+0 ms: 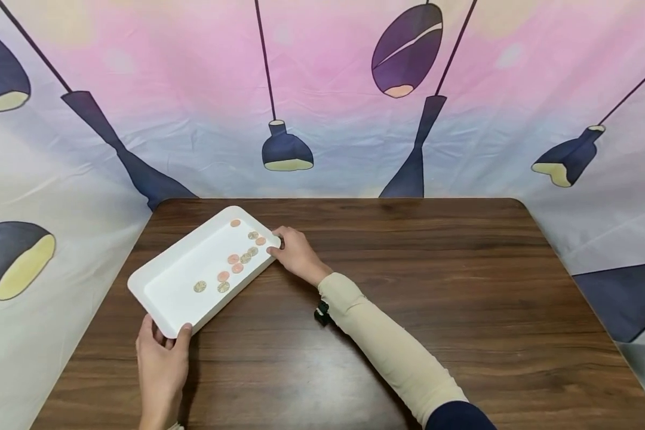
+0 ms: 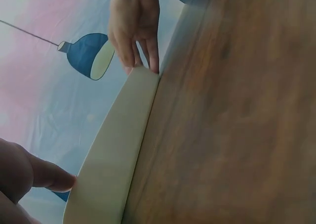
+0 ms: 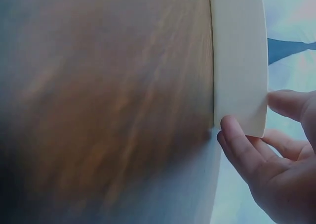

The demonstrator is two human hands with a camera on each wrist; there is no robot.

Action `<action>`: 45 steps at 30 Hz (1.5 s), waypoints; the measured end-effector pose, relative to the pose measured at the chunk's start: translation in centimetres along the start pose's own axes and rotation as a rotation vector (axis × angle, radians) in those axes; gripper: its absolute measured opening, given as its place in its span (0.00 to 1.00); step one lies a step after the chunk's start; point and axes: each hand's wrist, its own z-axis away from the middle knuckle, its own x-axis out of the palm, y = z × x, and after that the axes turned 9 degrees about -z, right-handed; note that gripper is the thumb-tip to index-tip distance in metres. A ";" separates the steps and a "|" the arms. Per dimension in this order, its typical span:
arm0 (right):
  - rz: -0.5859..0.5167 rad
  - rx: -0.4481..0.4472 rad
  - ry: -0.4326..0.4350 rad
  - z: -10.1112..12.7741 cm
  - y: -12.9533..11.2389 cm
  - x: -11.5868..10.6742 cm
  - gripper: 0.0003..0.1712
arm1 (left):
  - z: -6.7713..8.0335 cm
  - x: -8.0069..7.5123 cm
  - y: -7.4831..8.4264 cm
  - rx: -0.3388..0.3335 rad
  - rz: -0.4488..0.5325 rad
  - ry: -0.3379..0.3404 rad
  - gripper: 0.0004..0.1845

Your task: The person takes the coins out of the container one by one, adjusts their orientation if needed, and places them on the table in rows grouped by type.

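Note:
A shallow white rectangular tray (image 1: 166, 286) lies slanted on the left part of the table, its lower edge along the wood in the left wrist view. Several coins are spread inside, some copper-coloured (image 1: 237, 268) and some dull gold (image 1: 200, 286), mostly toward the tray's right side. My left hand (image 1: 163, 364) holds the near end, thumb on the rim and fingers at the outer wall. At the far right end my right hand (image 1: 298, 257) grips the corner, with its thumb on the rim and fingertips (image 3: 231, 125) against the outside wall.
The dark wood table (image 1: 435, 286) extends to the right of the tray. Behind it hangs a pastel cloth (image 1: 333, 101) printed with lamps. A small black clip (image 1: 322, 312) is on the right forearm's beige sleeve (image 1: 392, 346).

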 end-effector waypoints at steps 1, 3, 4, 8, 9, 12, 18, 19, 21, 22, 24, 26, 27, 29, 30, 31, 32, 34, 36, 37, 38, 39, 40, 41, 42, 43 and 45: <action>0.008 -0.001 0.008 0.2 0.0 0.0 0.25 | -0.2 -0.1 0.1 0.014 -0.010 -0.013 0.42; 0.026 -0.001 0.023 0.6 0.1 -0.2 0.24 | -0.7 -0.2 0.2 0.038 -0.024 -0.037 0.41; 0.036 0.001 0.030 0.8 0.2 -0.3 0.23 | -0.9 -0.2 0.3 0.054 -0.037 -0.048 0.41; 0.043 0.007 0.057 1.6 0.4 -0.9 0.21 | -1.7 -0.1 0.7 0.106 -0.115 -0.062 0.39; 0.043 0.006 0.064 1.8 0.5 -1.1 0.20 | -1.9 0.0 0.7 0.116 -0.123 -0.064 0.39; 0.040 0.005 0.083 2.4 0.7 -1.6 0.19 | -2.3 0.3 1.0 0.116 -0.148 -0.088 0.40; 0.054 0.003 0.117 3.4 1.2 -2.9 0.15 | -3.2 1.1 1.5 0.112 -0.115 -0.155 0.42; 0.060 0.006 0.121 3.5 1.2 -3.2 0.14 | -3.4 1.2 1.6 0.133 -0.105 -0.162 0.42; 0.071 0.021 0.125 3.9 1.3 -3.7 0.13 | -3.6 1.6 1.8 0.171 -0.094 -0.175 0.42; 0.079 0.029 0.129 4.1 1.3 -4.0 0.13 | -3.7 1.8 1.9 0.185 -0.091 -0.183 0.42; 0.097 0.044 0.136 4.6 1.4 -4.6 0.12 | -4.0 2.2 2.0 0.202 -0.102 -0.202 0.42; 0.108 0.053 0.146 5.0 1.6 -5.1 0.11 | -4.1 2.5 2.2 0.194 -0.128 -0.221 0.42; 0.111 0.058 0.152 5.3 1.7 -5.3 0.10 | -4.2 2.6 2.3 0.187 -0.142 -0.232 0.42; 0.111 0.063 0.166 5.7 2.0 -5.8 0.10 | -4.4 2.9 2.6 0.182 -0.168 -0.253 0.42; 0.106 0.067 0.173 5.8 2.0 -6.1 0.09 | -4.5 3.0 2.7 0.180 -0.178 -0.264 0.42; 0.103 0.069 0.181 6.0 2.2 -6.3 0.09 | -4.6 3.2 2.9 0.186 -0.192 -0.270 0.42; 0.099 0.076 0.188 6.1 2.3 -6.6 0.09 | -4.7 3.4 3.0 0.189 -0.204 -0.278 0.42; 0.089 0.081 0.198 6.4 2.6 -7.2 0.09 | -4.9 3.9 3.4 0.206 -0.223 -0.290 0.41; 0.076 0.092 0.208 6.8 2.9 -7.9 0.08 | -5.1 4.4 3.7 0.224 -0.237 -0.302 0.41; 0.070 0.097 0.210 7.0 3.1 -8.2 0.08 | -5.2 4.7 3.9 0.231 -0.244 -0.306 0.41; 0.060 0.102 0.210 7.2 3.3 -8.6 0.08 | -5.3 5.1 4.0 0.235 -0.244 -0.308 0.41; 0.048 0.107 0.208 7.4 3.5 -8.9 0.08 | -5.4 5.4 4.2 0.239 -0.243 -0.313 0.41; 0.035 0.113 0.207 7.7 3.7 -9.2 0.08 | -5.4 5.7 4.4 0.236 -0.239 -0.320 0.41; 0.020 0.119 0.204 7.9 3.8 -9.6 0.08 | -5.5 6.0 4.5 0.237 -0.234 -0.325 0.41; 0.008 0.126 0.201 8.2 4.0 -9.9 0.08 | -5.5 6.3 4.7 0.237 -0.234 -0.329 0.40; -0.012 0.132 0.200 8.4 4.2 -10.2 0.08 | -5.6 6.6 4.8 0.238 -0.233 -0.333 0.40; -0.048 0.147 0.199 8.8 4.5 -10.8 0.09 | -5.7 7.2 5.0 0.247 -0.225 -0.343 0.40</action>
